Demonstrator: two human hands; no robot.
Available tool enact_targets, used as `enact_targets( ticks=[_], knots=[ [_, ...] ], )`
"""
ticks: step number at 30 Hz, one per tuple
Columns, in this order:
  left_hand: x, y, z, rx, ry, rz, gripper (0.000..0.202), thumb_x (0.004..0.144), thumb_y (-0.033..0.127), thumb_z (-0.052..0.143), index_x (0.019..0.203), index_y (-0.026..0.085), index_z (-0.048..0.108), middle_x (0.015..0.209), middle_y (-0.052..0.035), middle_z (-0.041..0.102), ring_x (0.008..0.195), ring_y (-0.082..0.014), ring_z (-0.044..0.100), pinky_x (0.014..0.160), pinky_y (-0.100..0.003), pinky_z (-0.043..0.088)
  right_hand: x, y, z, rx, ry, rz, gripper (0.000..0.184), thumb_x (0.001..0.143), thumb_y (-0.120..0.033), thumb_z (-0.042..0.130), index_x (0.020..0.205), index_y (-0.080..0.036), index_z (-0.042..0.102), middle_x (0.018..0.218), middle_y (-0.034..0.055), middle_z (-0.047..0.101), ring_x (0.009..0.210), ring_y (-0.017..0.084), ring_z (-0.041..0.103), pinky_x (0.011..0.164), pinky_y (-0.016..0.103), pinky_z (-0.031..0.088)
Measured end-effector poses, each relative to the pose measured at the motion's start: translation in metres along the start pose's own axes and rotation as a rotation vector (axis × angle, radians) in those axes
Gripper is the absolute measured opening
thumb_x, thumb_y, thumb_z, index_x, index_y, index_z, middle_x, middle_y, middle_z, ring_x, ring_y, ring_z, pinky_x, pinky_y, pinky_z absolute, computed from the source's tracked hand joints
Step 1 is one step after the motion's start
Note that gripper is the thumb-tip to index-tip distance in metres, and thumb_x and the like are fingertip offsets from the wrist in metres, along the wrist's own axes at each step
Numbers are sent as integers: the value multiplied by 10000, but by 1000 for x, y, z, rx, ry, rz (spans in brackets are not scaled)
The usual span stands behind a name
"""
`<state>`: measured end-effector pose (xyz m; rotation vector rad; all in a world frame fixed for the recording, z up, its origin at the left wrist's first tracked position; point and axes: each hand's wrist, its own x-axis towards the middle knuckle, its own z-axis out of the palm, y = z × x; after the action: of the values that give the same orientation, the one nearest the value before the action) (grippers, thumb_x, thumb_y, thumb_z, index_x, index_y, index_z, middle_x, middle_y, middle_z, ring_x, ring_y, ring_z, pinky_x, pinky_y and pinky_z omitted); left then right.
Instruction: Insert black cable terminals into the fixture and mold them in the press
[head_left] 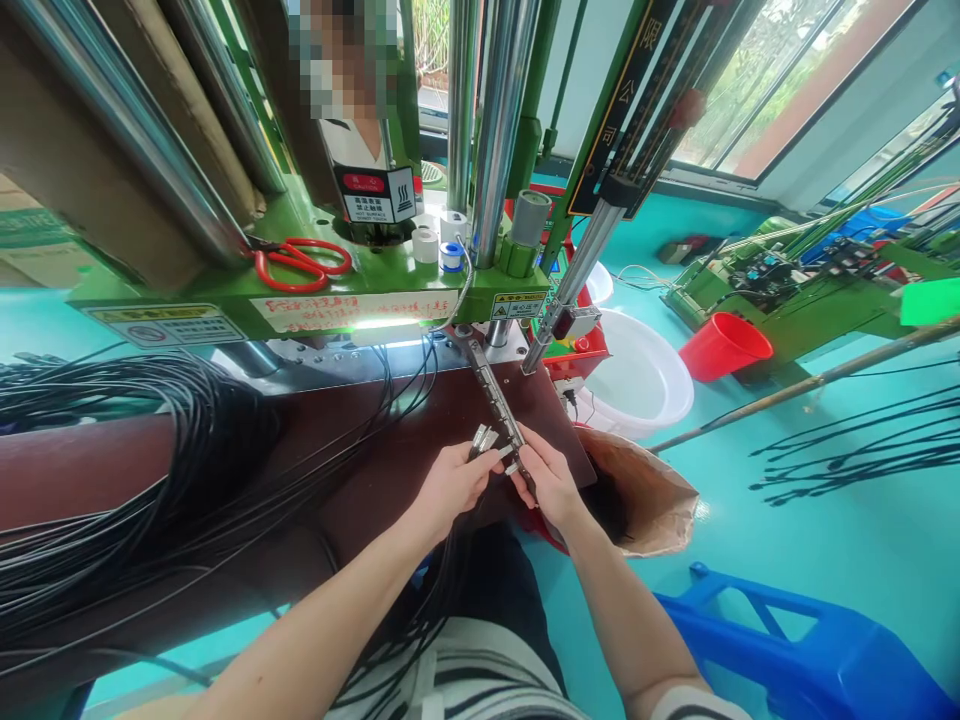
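My left hand [454, 485] is closed around a small bunch of metal connectors [483, 438], with black cables hanging down below it. One thin light-coloured piece reaches from its fingertips toward a long slotted metal bar [492, 392]. My right hand [551, 478] grips the near end of this bar, its thumb and fingers pressed about it. The bar slants away over the brown tabletop [442, 430] to the base of the green press [330, 300]. My fingers partly hide the bar's near end and whatever sits in its slots.
Coils of black cable [217, 420] lie at the left. Red-handled scissors [300, 262] and small tape rolls [451, 256] rest on the press ledge. A paper-lined bin [652, 495], white tub [637, 370], red bucket [726, 346] and blue stool [817, 640] stand at the right.
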<state>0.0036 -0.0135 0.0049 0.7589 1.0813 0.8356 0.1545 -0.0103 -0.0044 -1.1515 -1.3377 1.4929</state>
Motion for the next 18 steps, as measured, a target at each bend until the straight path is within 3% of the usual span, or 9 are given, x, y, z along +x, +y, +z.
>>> enact_targets(
  ticks=[11, 15, 18],
  knots=[
    [4, -7, -5, 130, 53, 88, 276, 736, 417, 549, 684, 148, 517, 394, 96, 294, 343, -22, 201, 344, -163, 132, 1, -1, 4, -159, -41, -31, 486, 879, -360, 424, 1324, -167, 394, 444, -80, 422, 345, 48, 350, 340, 171, 281],
    [4, -5, -8, 123, 106, 188, 326, 768, 479, 497, 747, 154, 518, 477, 67, 389, 372, -37, 308, 348, -162, 226, 2, 0, 3, -23, -11, 17, 472, 871, -381, 443, 1290, -165, 431, 441, -78, 422, 320, 44, 334, 308, 165, 234],
    [5, -3, -8, 5, 194, 215, 315, 786, 502, 455, 811, 189, 473, 483, 90, 351, 356, -34, 258, 325, -153, 191, 3, 1, 0, 92, 23, 56, 484, 859, -393, 458, 1292, -179, 422, 452, -79, 426, 309, 39, 317, 292, 159, 213]
  ],
)
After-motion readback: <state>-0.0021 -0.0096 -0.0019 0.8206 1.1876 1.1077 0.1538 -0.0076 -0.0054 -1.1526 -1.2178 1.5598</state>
